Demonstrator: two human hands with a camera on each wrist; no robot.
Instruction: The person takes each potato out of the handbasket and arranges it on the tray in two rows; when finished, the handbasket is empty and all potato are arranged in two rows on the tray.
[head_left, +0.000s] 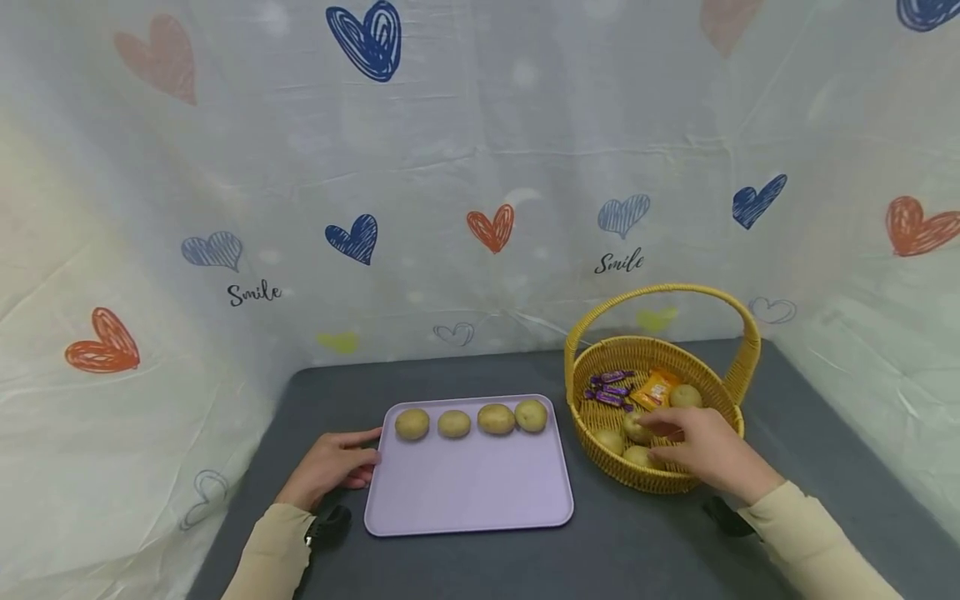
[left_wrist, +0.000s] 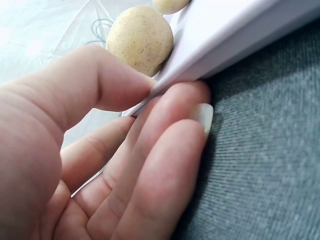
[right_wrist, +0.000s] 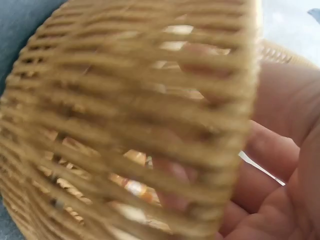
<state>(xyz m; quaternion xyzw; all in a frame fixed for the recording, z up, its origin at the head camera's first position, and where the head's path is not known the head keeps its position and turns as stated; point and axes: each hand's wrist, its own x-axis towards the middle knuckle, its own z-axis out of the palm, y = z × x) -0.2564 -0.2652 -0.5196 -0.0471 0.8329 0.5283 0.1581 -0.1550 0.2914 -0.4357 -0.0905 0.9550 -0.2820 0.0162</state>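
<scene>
My left hand [head_left: 333,468] holds the left edge of a lilac tray [head_left: 468,492]. In the left wrist view the thumb lies on the rim and the curled fingers [left_wrist: 167,165] are against its outer side. Several potatoes [head_left: 497,419] lie in a row along the tray's far side. On the right, my right hand [head_left: 708,446] reaches over the near rim into a yellow wicker basket [head_left: 615,471], its thumb and fingers apart around a potato [head_left: 636,427]. In the right wrist view the weave partly hides the fingers; contact with the potato is unclear.
Also in the basket are purple-wrapped candies [head_left: 611,398], an orange packet [head_left: 655,388] and more potatoes [head_left: 685,397]. The basket's tall handle [head_left: 675,288] arches above it. A dark grey table [head_left: 450,575] lies beneath, with a heart-printed curtain [head_left: 420,183] behind.
</scene>
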